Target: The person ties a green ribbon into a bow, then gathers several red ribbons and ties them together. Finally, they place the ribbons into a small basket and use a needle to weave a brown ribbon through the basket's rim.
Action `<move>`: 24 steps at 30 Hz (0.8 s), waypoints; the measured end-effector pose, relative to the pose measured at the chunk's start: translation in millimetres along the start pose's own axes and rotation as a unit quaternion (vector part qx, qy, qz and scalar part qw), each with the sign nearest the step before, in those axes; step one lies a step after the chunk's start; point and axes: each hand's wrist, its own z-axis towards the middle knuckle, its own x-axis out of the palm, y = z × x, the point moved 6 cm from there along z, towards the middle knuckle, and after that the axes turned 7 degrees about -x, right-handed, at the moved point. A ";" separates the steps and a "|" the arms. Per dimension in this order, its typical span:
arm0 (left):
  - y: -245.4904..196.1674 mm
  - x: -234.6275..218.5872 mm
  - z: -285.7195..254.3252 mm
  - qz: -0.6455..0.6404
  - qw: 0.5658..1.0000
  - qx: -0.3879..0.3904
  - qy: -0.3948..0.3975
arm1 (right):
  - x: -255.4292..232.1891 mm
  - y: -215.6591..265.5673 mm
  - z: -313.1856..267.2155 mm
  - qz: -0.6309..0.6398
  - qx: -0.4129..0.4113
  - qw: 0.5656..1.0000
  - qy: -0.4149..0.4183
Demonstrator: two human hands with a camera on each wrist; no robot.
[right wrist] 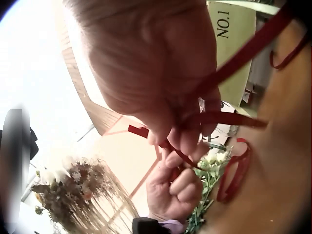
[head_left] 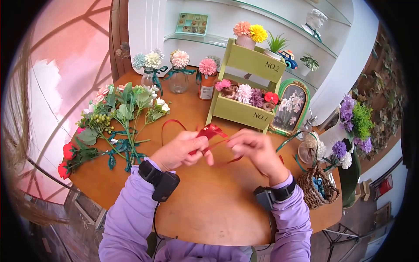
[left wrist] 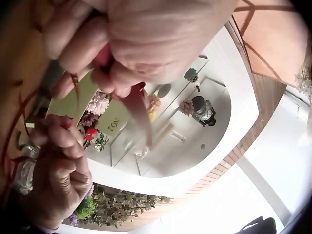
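Note:
Above the middle of the table, my left hand (head_left: 185,148) grips a red ribbon (head_left: 212,131), with a folded, shiny part standing out past the thumb. Facing it from the right, my right hand (head_left: 259,153) pinches a thinner stretch of the same ribbon between thumb and fingers. In the right wrist view, ribbon lengths (right wrist: 243,53) run out from both sides of the right hand (right wrist: 151,63), and a loop hangs near the table. A pointed ribbon end (left wrist: 139,109) sticks out below the left hand (left wrist: 165,39) in the left wrist view.
Artificial flower stems (head_left: 126,107) with teal ribbons lie at the left. Behind the hands stand a green two-tier rack (head_left: 238,109), flower vases (head_left: 178,83) and a framed picture (head_left: 290,107). A woven basket (head_left: 315,192) sits at the right edge of the wooden table (head_left: 209,209).

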 end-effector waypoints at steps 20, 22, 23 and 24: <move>-2.0 31.4 5.4 -0.022 0.998 0.056 -0.011 | -31.6 13.9 -31.4 0.006 0.049 0.999 0.020; 6.5 35.4 5.2 -0.027 0.999 0.038 -0.006 | -8.0 16.1 -22.6 0.050 0.041 0.998 0.017; 12.9 39.1 5.7 -0.054 0.998 0.003 0.039 | -2.2 16.8 -20.3 0.085 0.035 0.996 0.012; 17.1 43.8 5.3 -0.081 0.993 -0.032 0.086 | -2.2 16.8 -19.3 0.089 0.033 0.995 0.012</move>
